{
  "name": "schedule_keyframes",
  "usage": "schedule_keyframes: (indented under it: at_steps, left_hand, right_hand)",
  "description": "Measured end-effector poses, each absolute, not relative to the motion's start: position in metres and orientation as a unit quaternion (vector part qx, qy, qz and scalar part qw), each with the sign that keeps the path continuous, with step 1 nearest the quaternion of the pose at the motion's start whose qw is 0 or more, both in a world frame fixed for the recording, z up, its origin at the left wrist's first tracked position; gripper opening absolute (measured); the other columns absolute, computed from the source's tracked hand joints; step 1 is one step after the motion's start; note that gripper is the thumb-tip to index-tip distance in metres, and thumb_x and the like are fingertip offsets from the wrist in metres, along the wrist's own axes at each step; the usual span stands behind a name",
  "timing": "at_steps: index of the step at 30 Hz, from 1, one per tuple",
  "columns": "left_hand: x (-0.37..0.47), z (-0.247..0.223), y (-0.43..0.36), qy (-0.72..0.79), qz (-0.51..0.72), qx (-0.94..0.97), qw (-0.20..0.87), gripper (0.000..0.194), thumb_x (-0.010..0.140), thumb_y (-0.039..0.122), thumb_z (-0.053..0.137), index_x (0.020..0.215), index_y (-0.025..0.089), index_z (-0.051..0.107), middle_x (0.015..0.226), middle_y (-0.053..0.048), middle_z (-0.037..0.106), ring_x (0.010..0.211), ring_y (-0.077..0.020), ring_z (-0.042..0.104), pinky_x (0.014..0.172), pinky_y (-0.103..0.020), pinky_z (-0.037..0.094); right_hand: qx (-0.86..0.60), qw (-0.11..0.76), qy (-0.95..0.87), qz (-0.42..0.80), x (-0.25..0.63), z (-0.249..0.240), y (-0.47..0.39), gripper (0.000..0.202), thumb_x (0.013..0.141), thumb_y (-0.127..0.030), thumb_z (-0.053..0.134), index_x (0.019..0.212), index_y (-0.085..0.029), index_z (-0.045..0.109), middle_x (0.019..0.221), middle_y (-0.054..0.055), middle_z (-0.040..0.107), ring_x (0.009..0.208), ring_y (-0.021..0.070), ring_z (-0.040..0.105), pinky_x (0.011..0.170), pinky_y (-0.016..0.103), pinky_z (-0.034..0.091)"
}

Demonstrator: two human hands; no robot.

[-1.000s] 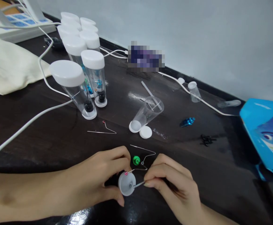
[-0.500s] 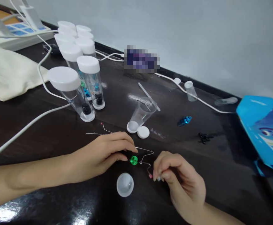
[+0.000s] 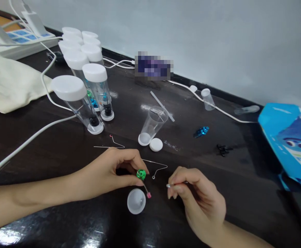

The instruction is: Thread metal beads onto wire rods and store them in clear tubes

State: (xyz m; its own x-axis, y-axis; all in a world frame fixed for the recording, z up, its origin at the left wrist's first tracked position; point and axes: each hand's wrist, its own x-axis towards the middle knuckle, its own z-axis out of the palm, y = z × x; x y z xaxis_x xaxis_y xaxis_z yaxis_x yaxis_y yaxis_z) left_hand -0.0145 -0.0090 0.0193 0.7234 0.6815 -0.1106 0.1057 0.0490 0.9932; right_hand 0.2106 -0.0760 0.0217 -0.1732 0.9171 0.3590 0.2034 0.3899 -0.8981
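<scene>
My left hand (image 3: pixel 124 168) is closed in a pinch on a small shiny green round part (image 3: pixel 141 174). A thin wire with a pink tip (image 3: pixel 148 195) slants down from just under it. My right hand (image 3: pixel 197 193) pinches a small silvery piece (image 3: pixel 168 185), mostly hidden by the fingertips. Between the hands lies a bent thin wire (image 3: pixel 154 176) with a tiny loop at its end. A small translucent cup (image 3: pixel 136 201) stands just below my left fingertips. Another bent wire with a pink tip (image 3: pixel 111 136) lies behind my left hand.
Several clear tubes with white caps (image 3: pixel 69 88) stand at the back left. An open clear tube (image 3: pixel 153 125) stands beside a white cap (image 3: pixel 156 144). Farther right are a blue metal part (image 3: pixel 201 131), black pieces (image 3: pixel 223 150) and a blue bag (image 3: pixel 290 137). A white cable (image 3: pixel 37 137) crosses the left side.
My left hand has picked up the green part from the table. The pink-tipped wire that lay near my right fingers is now beneath the green part. The silvery piece shows more in my right hand.
</scene>
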Motion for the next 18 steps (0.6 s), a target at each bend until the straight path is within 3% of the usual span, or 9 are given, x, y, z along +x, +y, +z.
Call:
schedule_keyframes:
  at_steps: [8,18]
  left_hand:
    - [-0.0128,0.018,-0.0117,0.327,0.236,0.537,0.741,0.016,0.075,0.016,0.077,0.088,0.017,0.069,0.08,0.002,0.069,0.075,-0.0124,0.066,0.071,-0.025,0.055]
    - [-0.0137,0.0106,-0.015,0.333,0.239,0.534,0.739,0.017,0.074,0.02,0.08,0.089,0.025,0.075,0.086,0.002,0.074,0.075,-0.0127,0.067,0.068,-0.023,0.055]
  right_hand:
    - [-0.418,0.467,-0.711,0.319,0.2064,0.0296,-0.0734,0.015,0.089,-0.005,0.057,0.091,-0.017,0.065,0.065,0.0,0.064,0.057,0.0131,0.06,0.05,0.025,0.047]
    - [-0.395,0.428,-0.77,0.26,0.204,0.0245,-0.0734,0.013,0.086,-0.003,0.061,0.091,-0.014,0.066,0.064,0.002,0.065,0.053,0.0131,0.058,0.049,0.026,0.046]
